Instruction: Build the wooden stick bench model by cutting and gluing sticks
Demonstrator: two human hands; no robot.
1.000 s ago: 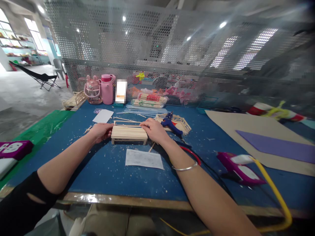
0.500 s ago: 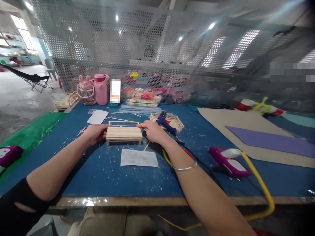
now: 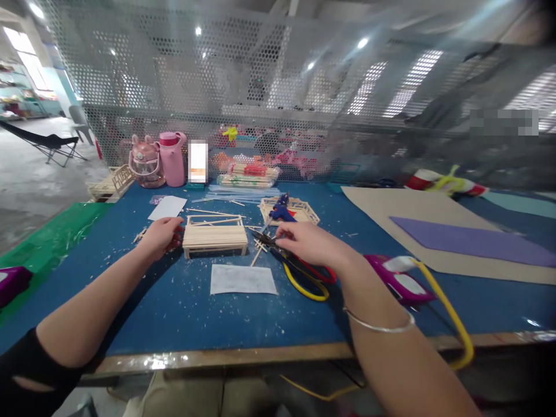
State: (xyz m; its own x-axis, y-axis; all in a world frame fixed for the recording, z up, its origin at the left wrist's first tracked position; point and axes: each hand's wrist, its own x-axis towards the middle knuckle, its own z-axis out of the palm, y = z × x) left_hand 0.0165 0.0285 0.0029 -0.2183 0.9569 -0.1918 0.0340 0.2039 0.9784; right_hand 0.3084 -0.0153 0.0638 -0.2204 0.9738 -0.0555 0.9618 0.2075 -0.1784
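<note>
A small bench (image 3: 215, 237) of pale wooden sticks, with a slatted seat and a low open back rail, stands upright on the blue table. My left hand (image 3: 163, 236) is at its left end, fingers loosely bent, seemingly just off the wood. To the right of the bench, my right hand (image 3: 306, 240) hovers palm down over scissors (image 3: 306, 284) with yellow and red handles. Its fingers are bent and a little apart, holding nothing that I can make out. Just beyond these fingers, a blue glue gun (image 3: 283, 213) rests on a stick-built frame (image 3: 309, 213), its handle partly hidden.
A white paper (image 3: 243, 279) lies before the bench, loose sticks (image 3: 258, 255) beside it. Behind stand a pink bottle (image 3: 172, 159), a pink-lidded jug (image 3: 146, 165) and bagged sticks (image 3: 248, 175). A purple device (image 3: 397, 281) with a yellow cable and a purple sheet (image 3: 469, 240) are rightward.
My right hand has let go of the bench's right end and moved right, over the scissors. My left hand has eased slightly away from the bench's left end. The view has shifted slightly.
</note>
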